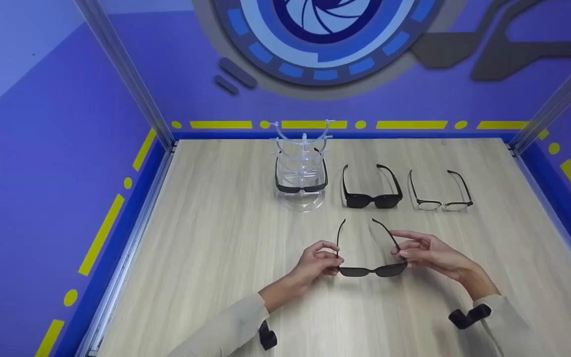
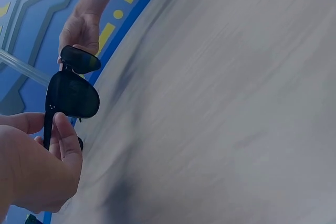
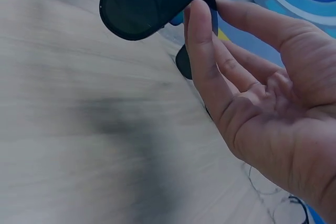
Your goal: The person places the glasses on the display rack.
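Observation:
A pair of dark sunglasses (image 1: 390, 270) is held between both hands above the table, lenses toward the wearer of the head camera and temples unfolded away. My left hand (image 1: 318, 263) pinches the left temple close to the hinge, thumb against fingers; the left wrist view shows that grip on the sunglasses (image 2: 73, 95). On the other side, my right hand (image 1: 429, 253) pinches the right temple by its hinge. In the right wrist view the thumb of the right hand (image 3: 262, 93) lies along the frame corner of the sunglasses (image 3: 142, 3).
Behind the hands stands a clear display rack (image 1: 301, 201) with dark glasses (image 1: 290, 189) on its lowest tier. To its right lie black sunglasses (image 1: 384, 201) and clear-lensed glasses (image 1: 456, 206), temples unfolded. Blue panels (image 1: 206, 109) border the wooden table (image 1: 206, 223).

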A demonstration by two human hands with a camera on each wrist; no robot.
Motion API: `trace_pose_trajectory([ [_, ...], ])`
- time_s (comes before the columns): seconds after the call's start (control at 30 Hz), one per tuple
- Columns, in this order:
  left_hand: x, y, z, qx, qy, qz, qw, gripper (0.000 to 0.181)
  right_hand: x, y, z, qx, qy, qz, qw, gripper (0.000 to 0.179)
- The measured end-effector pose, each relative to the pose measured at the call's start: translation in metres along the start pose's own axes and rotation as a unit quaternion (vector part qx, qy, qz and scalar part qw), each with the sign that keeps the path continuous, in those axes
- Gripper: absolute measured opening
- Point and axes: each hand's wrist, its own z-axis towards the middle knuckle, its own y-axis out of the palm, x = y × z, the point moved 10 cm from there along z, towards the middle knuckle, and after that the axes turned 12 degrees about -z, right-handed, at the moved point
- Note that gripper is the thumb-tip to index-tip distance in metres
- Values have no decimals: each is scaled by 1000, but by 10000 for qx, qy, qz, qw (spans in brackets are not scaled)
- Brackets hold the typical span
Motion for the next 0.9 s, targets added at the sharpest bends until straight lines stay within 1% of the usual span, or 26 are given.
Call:
trace_pose_trajectory([
  [0.07,2,-6,1,43,28,44,10000,33,-1,2,4,67,28,-35,10000,59],
  [0.2,12,-15,2,117,118,63,9998,33,-3,4,12,285,53,-3,9996,59],
  [0.37,23,-20,2,7,71,89,9999,34,-6,8,15,488,174,60,9986,59],
  [0.53,35,-26,-2,-45,104,48,9999,37,-17,11,22,721,221,-126,9971,60],
  [0.63,41,-31,-5,-88,144,-6,9999,34,-24,13,27,893,260,-266,9953,60],
  [0.8,49,-38,-8,-168,177,-82,9997,35,-33,17,37,962,257,-312,9945,58],
  [0.87,55,-40,-9,-174,243,-71,9995,36,-37,18,43,962,197,-260,9948,57],
  [0.9,59,-42,-9,-157,272,-58,9995,34,-38,19,45,964,178,-261,9948,57],
])
